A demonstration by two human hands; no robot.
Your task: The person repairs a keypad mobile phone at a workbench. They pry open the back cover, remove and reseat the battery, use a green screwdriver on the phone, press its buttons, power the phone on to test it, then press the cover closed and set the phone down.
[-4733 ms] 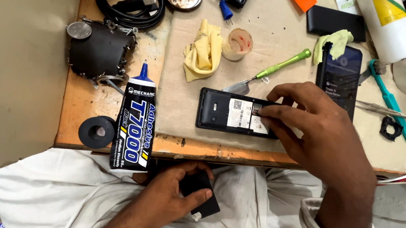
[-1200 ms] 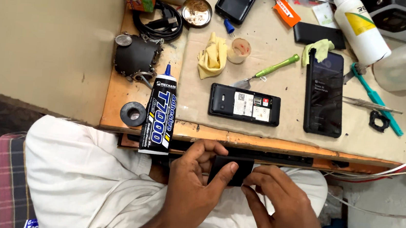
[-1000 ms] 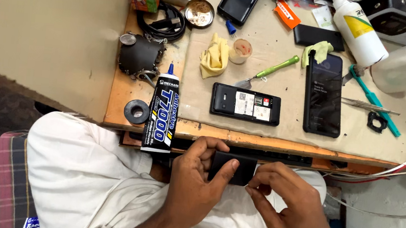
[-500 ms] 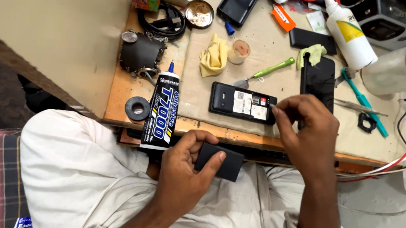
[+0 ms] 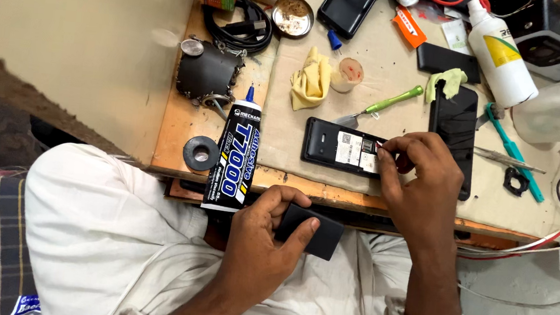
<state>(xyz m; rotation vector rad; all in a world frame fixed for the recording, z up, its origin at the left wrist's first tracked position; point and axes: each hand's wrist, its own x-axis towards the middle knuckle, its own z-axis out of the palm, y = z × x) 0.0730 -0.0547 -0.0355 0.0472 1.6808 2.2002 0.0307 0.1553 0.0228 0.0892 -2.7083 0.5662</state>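
1. Fingers of my left hand (image 5: pixel 255 243) wrap a flat black battery-like block (image 5: pixel 309 230) over my lap, below the tabletop (image 5: pixel 182 118) edge.
2. Beside it lies a black glue tube (image 5: pixel 235 157), untouched.
3. Further right, the opened phone (image 5: pixel 342 146) lies back-up, cover off, its bay unfilled.
4. My right hand (image 5: pixel 420 176) pinches something small at its right end; fitting the block looks undone.

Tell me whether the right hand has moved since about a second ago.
Yes. The right hand went from the lap, beside the left hand, up onto the opened phone on the bench.
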